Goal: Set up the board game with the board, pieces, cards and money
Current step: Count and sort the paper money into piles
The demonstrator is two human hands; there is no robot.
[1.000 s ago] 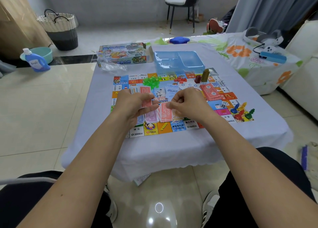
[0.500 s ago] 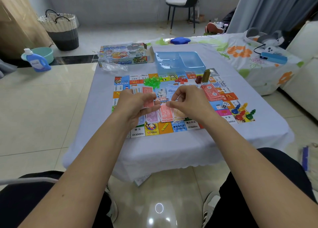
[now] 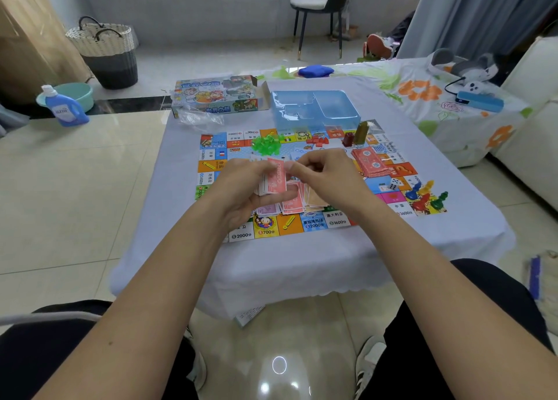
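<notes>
Both hands met above the middle of the game board [image 3: 241, 236], which lay flat on a table [image 3: 302, 266] covered with a pale blue cloth. The left hand [image 3: 241, 191] curled around a stack of paper money [image 3: 276, 182], its top note pinkish red with pale print, held tilted up toward the camera. The right hand [image 3: 326, 173] pinched the upper right edge of that top note between thumb and curled fingers, so the two hands touched at the stack.

Beneath the hands, more notes [image 3: 297, 203] lay fanned on the board in red, purple and tan piles. The board was a square of bright coloured spaces with prices printed along its near edge. A heap of small green houses [image 3: 267, 143] sat just beyond the left hand, with small red pieces [image 3: 318, 140] beside them. A deck of red-backed cards [image 3: 370, 162] lay right of the right hand. Farther right, near the board's corner, were a white die [image 3: 394, 183] and a cluster of coloured pawns [image 3: 425, 197]. A clear blue plastic tray [image 3: 314, 106] and the game box [image 3: 216, 97] stood at the table's far end.
</notes>
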